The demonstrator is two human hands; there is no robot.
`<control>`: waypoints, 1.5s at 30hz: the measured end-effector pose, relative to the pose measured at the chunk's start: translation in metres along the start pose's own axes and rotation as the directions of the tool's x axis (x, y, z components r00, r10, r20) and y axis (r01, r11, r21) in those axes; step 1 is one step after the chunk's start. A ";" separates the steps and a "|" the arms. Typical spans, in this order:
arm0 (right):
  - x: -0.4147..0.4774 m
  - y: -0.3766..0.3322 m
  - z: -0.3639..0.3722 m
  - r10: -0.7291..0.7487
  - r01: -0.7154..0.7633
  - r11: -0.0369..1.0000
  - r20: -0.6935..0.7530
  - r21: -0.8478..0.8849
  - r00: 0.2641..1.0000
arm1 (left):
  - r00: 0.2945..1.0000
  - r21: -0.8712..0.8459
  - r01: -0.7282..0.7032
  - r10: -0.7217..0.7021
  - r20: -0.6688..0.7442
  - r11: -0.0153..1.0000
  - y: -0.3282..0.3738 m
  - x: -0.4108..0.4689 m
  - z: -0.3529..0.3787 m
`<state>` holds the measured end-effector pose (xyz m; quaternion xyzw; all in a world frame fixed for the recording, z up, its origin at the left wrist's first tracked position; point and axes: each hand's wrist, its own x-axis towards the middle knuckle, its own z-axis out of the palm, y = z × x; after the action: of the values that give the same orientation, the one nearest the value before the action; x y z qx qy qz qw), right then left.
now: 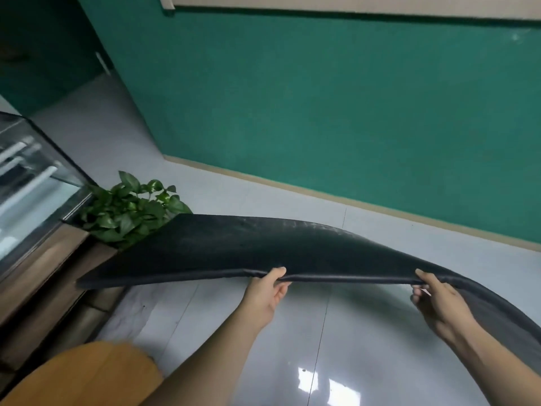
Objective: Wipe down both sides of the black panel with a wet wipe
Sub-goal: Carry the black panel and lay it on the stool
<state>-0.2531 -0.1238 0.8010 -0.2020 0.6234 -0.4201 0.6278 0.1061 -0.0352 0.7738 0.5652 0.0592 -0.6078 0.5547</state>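
A long black panel (234, 247) is held flat in the air above the grey tiled floor, its top face dull and faintly streaked. My left hand (265, 297) grips the near edge around the middle, thumb on top and fingers underneath. My right hand (436, 303) grips the same edge further right, thumb on top; something small and white shows between its fingers, too small to identify. The panel's right end curves down out of view. No wet wipe can be made out with certainty.
A leafy potted plant (131, 209) stands just beyond the panel's left end. A glass-fronted cabinet (32, 183) on a wooden base lies at the left. A rounded wooden seat (87, 373) is at the bottom left. A green wall (322, 112) rises behind.
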 end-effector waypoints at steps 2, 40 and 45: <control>-0.012 -0.014 0.005 -0.001 0.001 1.000 0.043 -0.006 0.999 | 0.999 -0.031 -0.035 0.035 -0.005 0.999 0.006 -0.022 0.001; -0.297 0.036 0.183 0.215 0.272 0.873 0.819 -0.405 0.533 | 0.679 -0.444 -0.689 0.297 -0.671 0.572 -0.125 -0.431 -0.227; -0.348 0.096 0.215 0.294 0.292 0.843 0.842 -0.451 0.453 | 0.626 -0.458 -0.745 0.271 -0.731 0.485 -0.154 -0.473 -0.287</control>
<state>0.0232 0.1441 0.9699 -0.5577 0.2913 -0.0578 0.7751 0.0499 0.5109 0.9421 0.4353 0.2778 -0.1257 0.8471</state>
